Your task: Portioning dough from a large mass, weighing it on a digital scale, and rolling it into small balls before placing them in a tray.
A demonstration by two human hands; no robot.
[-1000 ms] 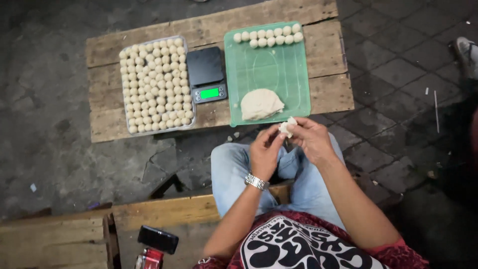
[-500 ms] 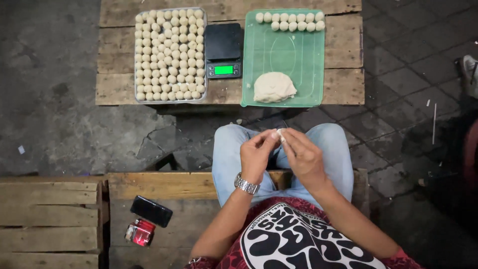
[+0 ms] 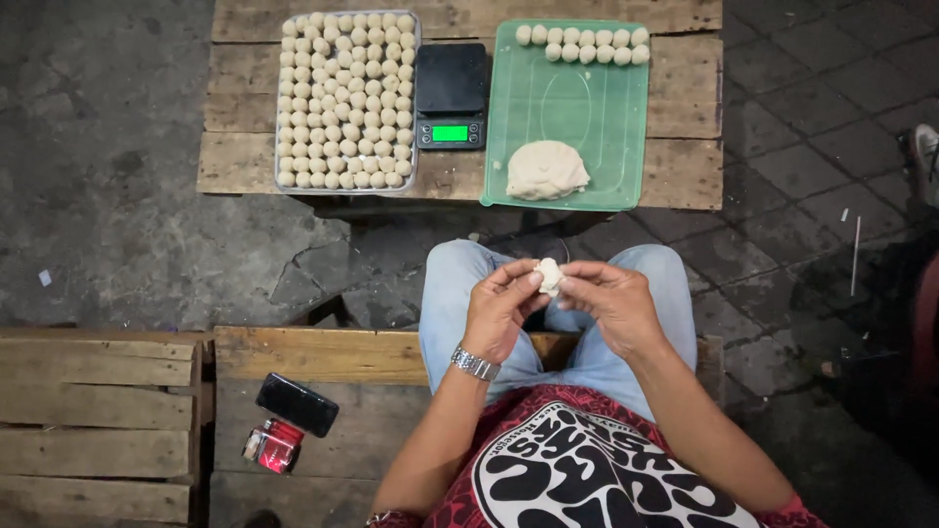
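Both hands meet above the person's knees, pinching one small dough piece point(image 3: 549, 275) between their fingertips. The left hand point(image 3: 499, 311), with a metal wristwatch point(image 3: 475, 364) just behind it, curls its thumb and fingers against the dough from one side; the right hand point(image 3: 614, 305) closes on it from the other, so each hand is narrowed around the same lump.

Beyond the hands stands a low wooden desk point(image 3: 685, 171). Straight ahead of the right hand lies a green cutting mat point(image 3: 597, 117), with a larger dough mound point(image 3: 547, 170) at its near edge and a row of small dough balls point(image 3: 583, 45) along its far edge. Ahead of the left hand sits a black digital scale point(image 3: 451, 95), its display lit green. Further to the left of that, a clear tray point(image 3: 415, 98) is packed with rolled dough balls point(image 3: 342, 98).

Behind and left of the left hand, on the wooden bench point(image 3: 342, 357), lie a black phone point(image 3: 297, 404) and a red cigarette pack point(image 3: 275, 446).
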